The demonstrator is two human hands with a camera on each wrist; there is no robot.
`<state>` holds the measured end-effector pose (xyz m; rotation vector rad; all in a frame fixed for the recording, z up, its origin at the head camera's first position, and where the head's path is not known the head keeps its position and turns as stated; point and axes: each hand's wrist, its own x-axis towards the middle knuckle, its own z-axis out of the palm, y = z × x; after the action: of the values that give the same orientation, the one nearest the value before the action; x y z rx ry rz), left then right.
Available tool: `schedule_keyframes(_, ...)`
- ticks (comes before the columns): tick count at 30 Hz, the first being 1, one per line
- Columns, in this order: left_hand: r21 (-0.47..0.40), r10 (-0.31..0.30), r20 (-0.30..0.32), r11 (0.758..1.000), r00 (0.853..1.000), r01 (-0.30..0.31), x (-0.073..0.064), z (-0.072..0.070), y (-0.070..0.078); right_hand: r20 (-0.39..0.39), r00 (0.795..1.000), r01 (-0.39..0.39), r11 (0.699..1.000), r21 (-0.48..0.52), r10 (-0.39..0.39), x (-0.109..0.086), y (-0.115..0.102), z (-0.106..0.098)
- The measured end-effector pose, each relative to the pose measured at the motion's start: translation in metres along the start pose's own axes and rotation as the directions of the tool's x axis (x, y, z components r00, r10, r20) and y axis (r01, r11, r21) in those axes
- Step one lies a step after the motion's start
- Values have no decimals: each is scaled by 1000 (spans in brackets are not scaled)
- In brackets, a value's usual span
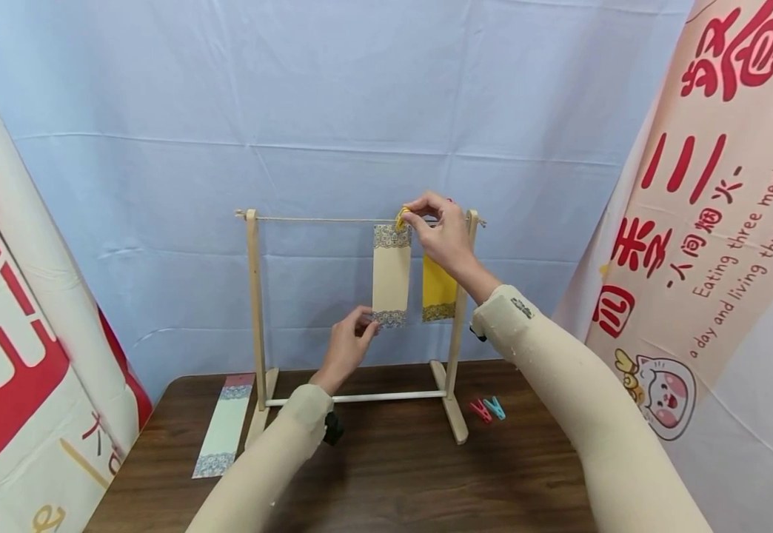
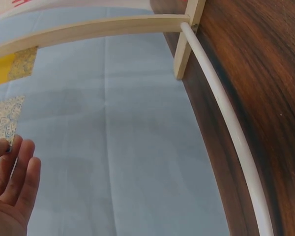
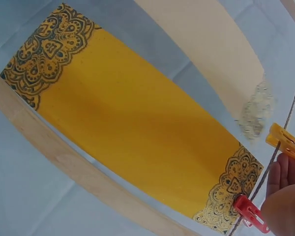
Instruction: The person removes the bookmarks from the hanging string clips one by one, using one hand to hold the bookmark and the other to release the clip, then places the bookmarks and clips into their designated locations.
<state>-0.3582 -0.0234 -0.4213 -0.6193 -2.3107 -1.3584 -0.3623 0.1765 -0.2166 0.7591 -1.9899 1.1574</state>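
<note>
- Blue cloth hangs behind everything, creased in a loose grid.
- Dark brown table, wood-grained, under the work.
- Pale wooden frame standing on it, a thin cord strung between its post tops.
- Cream card, upright just below the cord, patterned at both ends. It looks light, thin and fairly stiff, likely to bend or crease if squeezed mid-length; the edges and corners seem the safest hold.
- Yellow card, hanging beside the right-hand post; pale card, flat on the table left of the frame.
- Right hand, raised at the cord, thumb and fingers closed in a pinch.
- Left hand, thumb and forefinger pinching the cream card's lower left corner, other fingers extended.
- Yellow clip, in the right hand's pinch at the cord; whether it bites the card's top edge I cannot tell. Probably springy plastic, best squeezed at the tails.
- Red clip, on the yellow card's top edge at the cord.
</note>
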Motion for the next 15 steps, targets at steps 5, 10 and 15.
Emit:
schedule_keyframes(5,-8,5,1,1000,1000,-5,-2,-2,-1,-24,999,24,1000,15,-24,-1,0,0)
schedule_keyframes(10,-7,5,-2,1000,1000,-5,-5,-4,-2,-49,997,62,998,19,-61,-2,1,0)
schedule_keyframes(15,0,0,-8,1000,1000,0,-7,-6,-3,-74,994,74,997,-1,-74,-3,1,-1)
